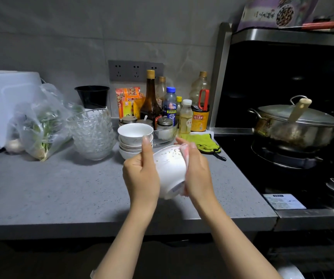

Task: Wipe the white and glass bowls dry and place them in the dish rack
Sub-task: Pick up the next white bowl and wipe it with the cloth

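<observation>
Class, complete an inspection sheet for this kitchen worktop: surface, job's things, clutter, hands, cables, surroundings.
Surface: grey countertop.
Job's things: white bowl in hand; white bowl stack and glass bowl stack behind; dish rack not in view.
Clutter: condiment bottles, bag of greens, oven mitt.
Hands: left hand grips the white bowl; right hand holds a cloth against it.
Cables: nothing seen.
Surroundings: wall sockets; lidded pot on the stove.

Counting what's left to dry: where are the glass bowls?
Head view, left of centre: the glass bowls stand stacked on the counter between the bag of greens and the stacked white bowls.
</observation>
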Action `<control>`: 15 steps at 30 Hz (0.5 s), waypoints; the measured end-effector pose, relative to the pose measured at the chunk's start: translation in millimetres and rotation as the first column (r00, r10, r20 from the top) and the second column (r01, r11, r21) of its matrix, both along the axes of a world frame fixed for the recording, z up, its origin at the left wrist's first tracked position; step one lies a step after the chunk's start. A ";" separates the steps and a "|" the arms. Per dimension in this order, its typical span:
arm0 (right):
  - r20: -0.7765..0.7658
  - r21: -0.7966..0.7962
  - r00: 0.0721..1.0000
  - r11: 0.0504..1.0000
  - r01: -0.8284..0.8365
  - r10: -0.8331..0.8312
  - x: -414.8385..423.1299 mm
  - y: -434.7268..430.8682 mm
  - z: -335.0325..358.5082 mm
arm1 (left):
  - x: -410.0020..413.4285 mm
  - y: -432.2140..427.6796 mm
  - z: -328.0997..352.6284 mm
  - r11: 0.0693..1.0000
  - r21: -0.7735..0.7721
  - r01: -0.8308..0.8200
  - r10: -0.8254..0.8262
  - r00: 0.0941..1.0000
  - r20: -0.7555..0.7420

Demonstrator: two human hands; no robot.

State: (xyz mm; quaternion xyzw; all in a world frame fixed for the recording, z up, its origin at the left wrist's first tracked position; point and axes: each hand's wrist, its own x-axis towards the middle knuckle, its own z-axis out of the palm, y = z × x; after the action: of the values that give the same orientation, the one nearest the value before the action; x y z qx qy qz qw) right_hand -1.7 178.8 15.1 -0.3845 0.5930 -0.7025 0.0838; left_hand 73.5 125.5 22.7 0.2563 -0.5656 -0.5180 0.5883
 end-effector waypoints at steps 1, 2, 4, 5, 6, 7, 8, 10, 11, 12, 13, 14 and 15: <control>-0.018 -0.001 1.000 1.000 0.014 -0.014 3.2 0.5 -1.1 | 0.3 -1.6 -0.6 1.000 0.012 0.009 -0.009 1.000 -0.019; -0.134 -0.001 0.988 0.997 0.071 -0.071 9.8 2.3 -0.8 | 0.8 -2.0 0.0 1.000 0.012 0.018 -0.018 0.999 -0.030; -0.494 -0.007 0.846 0.974 0.226 -0.200 20.6 4.6 1.0 | -1.3 -4.0 -2.4 0.999 -0.043 -0.002 0.002 1.000 0.001; -0.648 -0.026 0.720 0.951 0.307 -0.250 22.1 3.9 0.8 | -2.2 -3.3 -3.0 0.997 -0.082 -0.006 0.009 0.999 0.032; -0.740 -0.057 0.610 0.931 0.361 -0.282 22.6 3.0 0.6 | -3.0 -3.6 -4.3 0.995 -0.102 -0.003 0.008 0.999 0.051; -0.774 -0.090 0.556 0.921 0.378 -0.303 22.3 2.2 1.9 | -3.0 -2.1 -3.8 0.995 -0.097 0.007 -0.001 0.998 0.061; -0.764 -0.104 0.567 0.926 0.362 -0.308 20.7 1.3 2.6 | -3.1 -2.6 -3.3 0.996 -0.085 0.019 -0.013 0.998 0.067; -0.647 -0.102 0.709 0.954 0.283 -0.280 18.1 1.6 6.3 | -1.6 -4.7 -2.2 0.998 -0.059 0.033 -0.029 0.997 0.075; -0.541 -0.102 0.803 0.967 0.233 -0.250 17.4 2.9 9.3 | 0.4 -6.3 -0.9 0.998 -0.040 0.045 -0.042 0.997 0.066; -0.400 -0.091 0.895 0.980 0.176 -0.198 17.1 4.8 13.5 | 3.4 -5.8 1.5 0.997 -0.018 0.075 -0.074 0.996 0.042; -0.237 -0.066 0.964 0.992 0.107 -0.120 16.5 6.6 17.7 | 5.5 -6.3 2.8 0.994 0.001 0.109 -0.109 0.994 0.018; -0.063 -0.045 0.997 0.998 0.044 -0.047 15.9 8.0 20.6 | 7.9 -6.6 4.3 0.990 0.016 0.138 -0.138 0.990 -0.001; 0.088 -0.037 0.996 0.999 -0.007 0.010 14.9 8.8 21.3 | 10.5 -6.9 5.4 0.986 0.029 0.164 -0.163 0.987 -0.014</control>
State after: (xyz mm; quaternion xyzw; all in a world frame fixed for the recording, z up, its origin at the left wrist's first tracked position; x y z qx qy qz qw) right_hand 13.1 187.5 36.4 -0.3573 0.5740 -0.7291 0.1058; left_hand 84.1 118.5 28.1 0.2150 -0.5733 -0.5745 0.5432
